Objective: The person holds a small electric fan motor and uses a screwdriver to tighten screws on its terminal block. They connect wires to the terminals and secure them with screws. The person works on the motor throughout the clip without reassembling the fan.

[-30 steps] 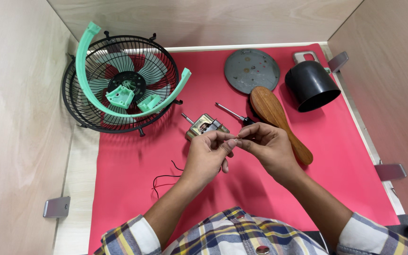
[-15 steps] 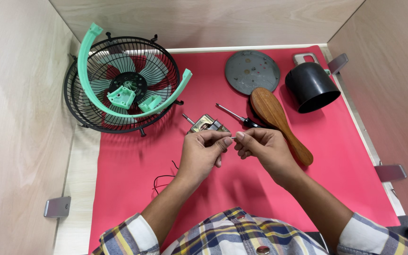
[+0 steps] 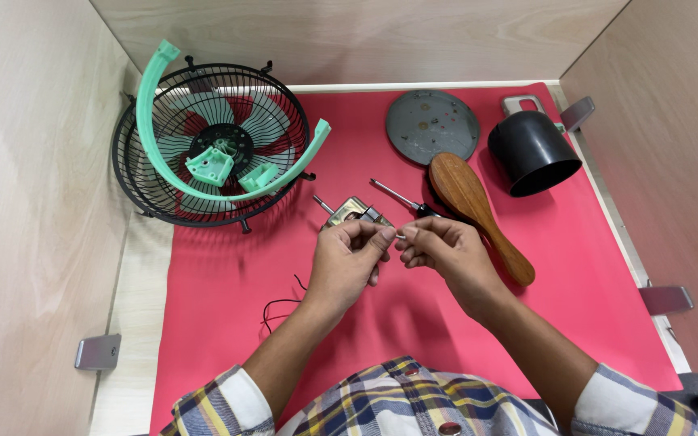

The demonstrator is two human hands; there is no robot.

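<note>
Head view. My left hand (image 3: 349, 262) and my right hand (image 3: 438, 249) meet over the middle of the red mat (image 3: 228, 323). Both are narrowed to a pinch, fingertips facing each other, with a small pale part (image 3: 398, 236) held between them; it is too small to identify. Directly behind my left knuckles lies the small metal motor (image 3: 355, 211), its shaft pointing up-left, resting on the mat. Thin black wires (image 3: 280, 307) trail on the mat below my left wrist.

Judgement: the step in hand is fine work on a small fitting belonging to the motor, held clear of the mat. The next move calls for a steady two-handed pinch and close alignment, since the part is easily dropped.

A screwdriver (image 3: 401, 198) lies just behind my right hand, beside a wooden brush (image 3: 474, 211) that runs diagonally toward the right. Further back sit a grey round disc (image 3: 432, 125) and a black cup-shaped housing (image 3: 533, 153) lying tilted with its mouth toward me. At left, a black wire fan guard (image 3: 280, 137) stands half off the mat, with red-and-white blades inside and a green curved bracket (image 3: 151, 121) resting across it.

Packages, labels, signs: none visible. Metal clips (image 3: 97, 352) sit at the tray edges.
</note>
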